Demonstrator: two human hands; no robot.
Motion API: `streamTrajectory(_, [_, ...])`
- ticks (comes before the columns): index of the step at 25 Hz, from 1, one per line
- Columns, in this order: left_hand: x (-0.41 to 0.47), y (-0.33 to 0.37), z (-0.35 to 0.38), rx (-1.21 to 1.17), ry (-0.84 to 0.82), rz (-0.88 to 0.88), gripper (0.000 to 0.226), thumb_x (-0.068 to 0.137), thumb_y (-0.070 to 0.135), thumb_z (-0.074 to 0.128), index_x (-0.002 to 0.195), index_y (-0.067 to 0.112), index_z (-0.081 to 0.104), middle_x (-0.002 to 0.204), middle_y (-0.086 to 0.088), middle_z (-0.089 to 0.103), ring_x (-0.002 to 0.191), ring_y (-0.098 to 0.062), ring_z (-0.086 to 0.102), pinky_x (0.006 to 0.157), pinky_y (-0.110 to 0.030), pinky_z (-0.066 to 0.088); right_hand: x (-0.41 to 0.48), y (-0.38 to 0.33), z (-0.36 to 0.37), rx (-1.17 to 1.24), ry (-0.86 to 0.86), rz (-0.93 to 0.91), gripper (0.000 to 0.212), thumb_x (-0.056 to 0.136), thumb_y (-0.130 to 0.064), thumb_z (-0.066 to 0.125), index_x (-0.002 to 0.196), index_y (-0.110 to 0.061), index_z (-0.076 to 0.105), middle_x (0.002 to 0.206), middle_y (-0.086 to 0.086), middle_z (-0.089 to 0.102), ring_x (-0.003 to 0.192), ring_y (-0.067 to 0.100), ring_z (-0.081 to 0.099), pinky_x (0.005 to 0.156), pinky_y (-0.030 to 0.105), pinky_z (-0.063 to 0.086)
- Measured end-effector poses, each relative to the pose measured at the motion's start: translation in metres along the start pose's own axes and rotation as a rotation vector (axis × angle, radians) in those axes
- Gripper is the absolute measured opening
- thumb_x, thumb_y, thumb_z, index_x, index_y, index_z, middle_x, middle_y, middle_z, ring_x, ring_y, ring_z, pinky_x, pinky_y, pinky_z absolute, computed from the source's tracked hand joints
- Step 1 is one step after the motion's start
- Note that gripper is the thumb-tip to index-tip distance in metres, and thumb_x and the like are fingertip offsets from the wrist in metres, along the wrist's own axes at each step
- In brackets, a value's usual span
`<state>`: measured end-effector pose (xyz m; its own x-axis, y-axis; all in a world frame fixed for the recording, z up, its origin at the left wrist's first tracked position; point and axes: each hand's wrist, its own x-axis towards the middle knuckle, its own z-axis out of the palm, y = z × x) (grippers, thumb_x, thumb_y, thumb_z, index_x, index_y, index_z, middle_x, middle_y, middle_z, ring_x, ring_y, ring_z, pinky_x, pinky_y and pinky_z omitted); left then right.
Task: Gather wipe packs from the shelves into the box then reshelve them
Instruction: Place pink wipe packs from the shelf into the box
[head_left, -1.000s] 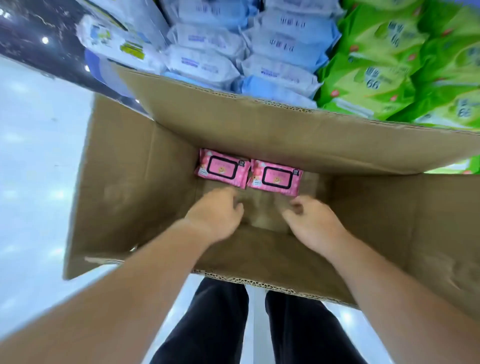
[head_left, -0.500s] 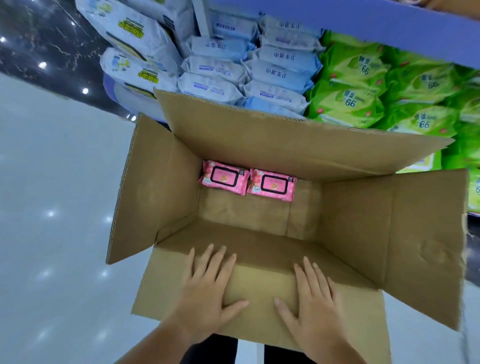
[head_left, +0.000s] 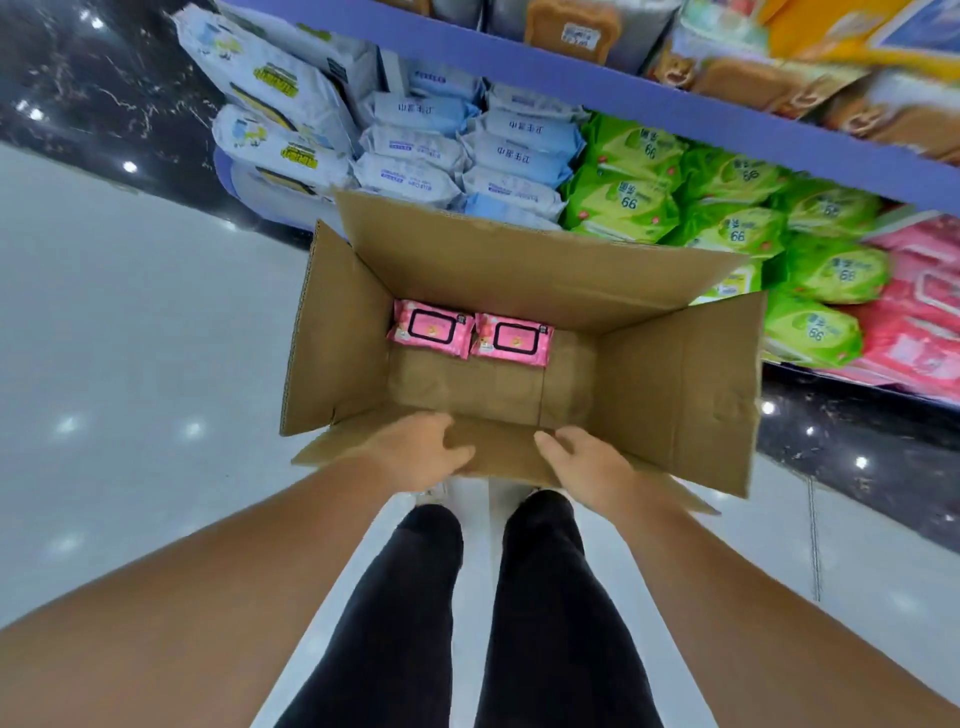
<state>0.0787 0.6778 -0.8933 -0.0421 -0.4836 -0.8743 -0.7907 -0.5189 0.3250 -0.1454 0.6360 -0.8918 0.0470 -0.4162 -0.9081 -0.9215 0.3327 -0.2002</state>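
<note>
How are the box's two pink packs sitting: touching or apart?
Touching: head view shows left pink pack and right pink pack edge to edge in the box, no gap.

Both arms out fwd, L hand (head_left: 422, 453) & R hand (head_left: 589, 465) close together, each gripping box flap (head_left: 501, 454)

A glossy white floor (head_left: 130, 322) mirrors small spots of light. Beyond it runs a dark marble strip (head_left: 62, 78) with pale veins. A periwinkle shelf edge (head_left: 675, 111) crosses the top right.

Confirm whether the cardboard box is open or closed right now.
Open. On the cardboard box the flaps are folded outward, and two pink wipe packs are visible on its floor by the far wall.
</note>
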Motion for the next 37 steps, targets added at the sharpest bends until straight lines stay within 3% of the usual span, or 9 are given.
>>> streamTrajectory(5, [-0.087,0.051,-0.073,-0.613,0.1,-0.073,0.034,0.101,0.047,0.05,0.115,0.018,0.063,0.121,-0.006,0.065,0.108,-0.022,0.059,0.1,-0.038,0.043,-0.099,-0.056,-0.057,0.383,0.1,-0.018,0.051,0.103,-0.054,0.036,0.137,-0.019,0.052,0.127,0.002,0.056,0.115,0.022,0.051,0.103,0.037,0.037])
streamTrajectory(9, [-0.165,0.098,-0.14,-0.662,0.259,0.077,0.023,0.102,0.042,0.049,0.087,0.028,0.059,0.097,0.002,0.06,0.088,-0.011,0.057,0.093,-0.033,0.043,-0.183,-0.094,-0.098,0.61,0.205,-0.122,0.044,0.102,-0.053,0.04,0.133,-0.027,0.055,0.12,-0.008,0.058,0.116,0.015,0.052,0.1,0.031,0.037])
streamTrajectory(11, [-0.202,0.128,-0.178,-0.665,0.309,0.177,0.026,0.103,0.045,0.049,0.116,0.028,0.062,0.117,0.006,0.058,0.108,-0.011,0.054,0.104,-0.034,0.041,-0.226,-0.117,-0.13,0.66,0.31,-0.238,0.045,0.103,-0.048,0.042,0.14,-0.025,0.051,0.139,-0.007,0.053,0.13,0.013,0.047,0.106,0.025,0.031])
streamTrajectory(14, [-0.258,0.185,-0.246,-0.683,0.371,0.357,0.051,0.103,0.049,0.048,0.149,0.026,0.044,0.145,0.007,0.048,0.123,-0.013,0.048,0.1,-0.03,0.037,-0.292,-0.157,-0.201,0.738,0.455,-0.415,0.05,0.104,-0.044,0.043,0.149,-0.022,0.042,0.145,-0.01,0.043,0.137,0.009,0.037,0.105,0.021,0.025])
streamTrajectory(19, [-0.352,0.298,-0.36,-0.729,0.594,0.705,0.048,0.104,0.043,0.05,0.148,0.025,0.047,0.143,0.008,0.049,0.122,-0.012,0.05,0.096,-0.031,0.039,-0.385,-0.211,-0.341,0.844,0.649,-0.76,0.047,0.103,-0.045,0.045,0.147,-0.03,0.041,0.144,-0.018,0.04,0.125,0.004,0.042,0.094,0.021,0.039])
streamTrajectory(24, [-0.421,0.415,-0.455,-0.62,0.813,0.943,0.045,0.103,0.041,0.052,0.144,0.022,0.05,0.138,0.006,0.055,0.123,-0.012,0.055,0.094,-0.025,0.042,-0.463,-0.231,-0.48,0.745,0.802,-0.992,0.047,0.104,-0.041,0.043,0.149,-0.025,0.04,0.139,-0.017,0.041,0.128,0.003,0.041,0.09,0.011,0.037])
streamTrajectory(27, [-0.458,0.493,-0.491,-0.549,0.881,0.987,0.052,0.103,0.044,0.05,0.15,0.022,0.042,0.132,0.01,0.05,0.123,-0.015,0.053,0.097,-0.031,0.042,-0.501,-0.226,-0.56,0.694,0.856,-1.077,0.05,0.104,-0.042,0.044,0.15,-0.024,0.038,0.134,-0.015,0.043,0.121,0.001,0.041,0.094,0.022,0.032])
streamTrajectory(32, [-0.479,0.63,-0.523,-0.384,0.907,1.024,0.06,0.103,0.046,0.05,0.154,0.02,0.035,0.152,0.002,0.045,0.118,-0.011,0.045,0.097,-0.034,0.037,-0.545,-0.186,-0.702,0.466,1.075,-1.134,0.05,0.102,-0.045,0.046,0.147,-0.022,0.042,0.148,-0.006,0.046,0.128,0.007,0.044,0.107,0.032,0.035])
streamTrajectory(37, [-0.452,0.748,-0.537,-0.074,0.978,0.937,0.075,0.093,0.059,0.056,0.154,0.023,0.031,0.154,-0.005,0.036,0.118,-0.02,0.053,0.101,-0.041,0.045,-0.558,-0.105,-0.823,0.179,1.399,-0.992,0.052,0.101,-0.039,0.051,0.147,-0.016,0.044,0.149,0.0,0.047,0.136,0.018,0.043,0.107,0.033,0.033])
